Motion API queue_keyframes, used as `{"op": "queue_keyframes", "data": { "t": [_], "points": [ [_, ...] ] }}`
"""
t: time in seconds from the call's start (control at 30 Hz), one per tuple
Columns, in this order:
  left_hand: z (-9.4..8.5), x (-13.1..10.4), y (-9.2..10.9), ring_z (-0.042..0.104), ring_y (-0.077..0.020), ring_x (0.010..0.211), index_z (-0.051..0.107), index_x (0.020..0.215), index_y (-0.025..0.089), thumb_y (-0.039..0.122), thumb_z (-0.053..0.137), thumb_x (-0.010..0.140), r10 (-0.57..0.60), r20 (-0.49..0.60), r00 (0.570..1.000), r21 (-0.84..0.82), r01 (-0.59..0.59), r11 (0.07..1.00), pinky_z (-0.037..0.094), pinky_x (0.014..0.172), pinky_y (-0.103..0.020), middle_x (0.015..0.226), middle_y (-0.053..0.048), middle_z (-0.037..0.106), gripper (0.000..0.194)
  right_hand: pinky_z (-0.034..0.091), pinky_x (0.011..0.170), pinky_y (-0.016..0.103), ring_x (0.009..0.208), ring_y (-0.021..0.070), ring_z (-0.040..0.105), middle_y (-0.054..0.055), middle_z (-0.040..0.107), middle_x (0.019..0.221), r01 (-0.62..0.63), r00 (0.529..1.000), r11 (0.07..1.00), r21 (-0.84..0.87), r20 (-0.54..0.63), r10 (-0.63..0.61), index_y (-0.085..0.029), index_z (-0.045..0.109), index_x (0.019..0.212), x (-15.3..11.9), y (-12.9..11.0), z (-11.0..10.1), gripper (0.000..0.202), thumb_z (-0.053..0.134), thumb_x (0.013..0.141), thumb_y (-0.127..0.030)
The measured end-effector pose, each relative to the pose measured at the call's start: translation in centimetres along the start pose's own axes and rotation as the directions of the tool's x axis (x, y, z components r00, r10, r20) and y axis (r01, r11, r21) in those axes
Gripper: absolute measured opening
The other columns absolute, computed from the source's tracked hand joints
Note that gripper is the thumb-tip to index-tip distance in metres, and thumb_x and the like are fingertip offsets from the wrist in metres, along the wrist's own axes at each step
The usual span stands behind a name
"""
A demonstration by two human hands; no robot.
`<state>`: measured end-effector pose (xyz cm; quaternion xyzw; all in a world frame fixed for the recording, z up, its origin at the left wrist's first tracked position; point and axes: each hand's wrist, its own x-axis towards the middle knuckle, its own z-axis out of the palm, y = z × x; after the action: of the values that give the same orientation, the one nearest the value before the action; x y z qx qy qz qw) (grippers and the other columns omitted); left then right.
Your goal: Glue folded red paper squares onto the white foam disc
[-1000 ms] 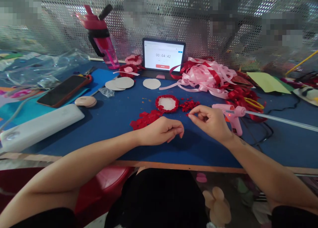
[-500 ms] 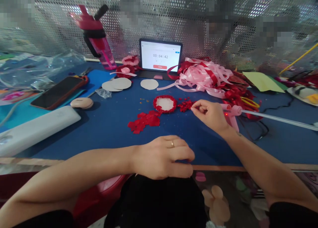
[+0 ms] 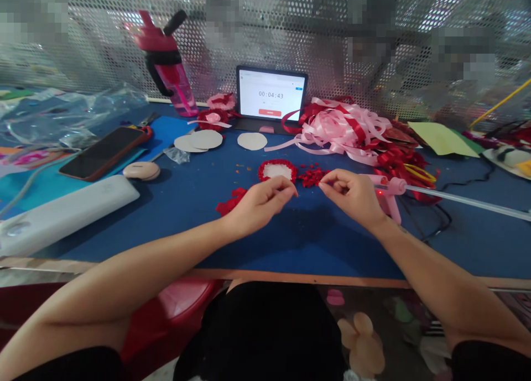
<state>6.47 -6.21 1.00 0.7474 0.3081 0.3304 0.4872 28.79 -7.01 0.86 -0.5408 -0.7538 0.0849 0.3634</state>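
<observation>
My left hand [image 3: 259, 204] hovers low over the blue table [image 3: 186, 215], fingertips pinched together just in front of a white disc with a red ribbon rim [image 3: 277, 171]; I see nothing between the fingers. My right hand [image 3: 352, 196] is pinched on a tiny red ribbon piece beside a small heap of red folded bits [image 3: 313, 175]. The two hands' fingertips are a short gap apart. A pile of red petals [image 3: 230, 201] lies partly hidden behind my left hand.
A pink glue gun [image 3: 390, 196] with a long glue stick lies right of my right hand. Behind are a tablet showing a timer [image 3: 271, 93], tangled pink and red ribbon [image 3: 344, 126], white discs [image 3: 199, 140], a pink bottle [image 3: 168, 66], a phone [image 3: 103, 151] and a white power bank [image 3: 62, 212].
My left hand pulled back to the table's near edge, then came forward to the red-rimmed disc. My right hand moved slightly toward the heap of red bits. The timer advanced one second.
</observation>
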Motion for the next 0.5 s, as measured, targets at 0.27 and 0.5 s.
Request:
{"op": "queue_keyframes", "data": {
  "t": [0.27, 0.5],
  "points": [
    [0.3, 0.6, -0.1, 0.02, -0.0039, 0.038, 0.053, 0.111, 0.014, 0.044, 0.058, 0.08, -0.145, 0.089, 0.985, 0.031, 0.143, 0.989, 0.012, 0.037, -0.018, 0.043, 0.01, 0.026, 0.043, 0.028, 0.045, 0.021, 0.041, 0.0057, 0.032, -0.008, 0.036, 0.044, 0.045, 0.998, 0.996, 0.071, 0.05, -0.049, -0.019, 0.061, 0.077, -1.1, -1.6, 0.1, 0.018, 0.056, 0.081, -0.035],
    [1.3, 0.6, -0.7, 0.036, -0.0039, 0.048, 0.063, 0.087, 0.01, 0.038, 0.054, 0.083, -0.158, 0.151, 0.976, -0.02, 0.163, 0.986, 0.025, 0.044, -0.015, 0.058, 0.003, 0.05, 0.03, 0.029, 0.045, 0.02, 0.041, 0.0053, 0.032, -0.008, 0.036, 0.045, 0.082, 0.991, 0.989, 0.122, 0.093, -0.094, -0.019, 0.061, 0.076, -1.4, -2.2, 0.5, 0.016, 0.057, 0.08, -0.034]
  ]
}}
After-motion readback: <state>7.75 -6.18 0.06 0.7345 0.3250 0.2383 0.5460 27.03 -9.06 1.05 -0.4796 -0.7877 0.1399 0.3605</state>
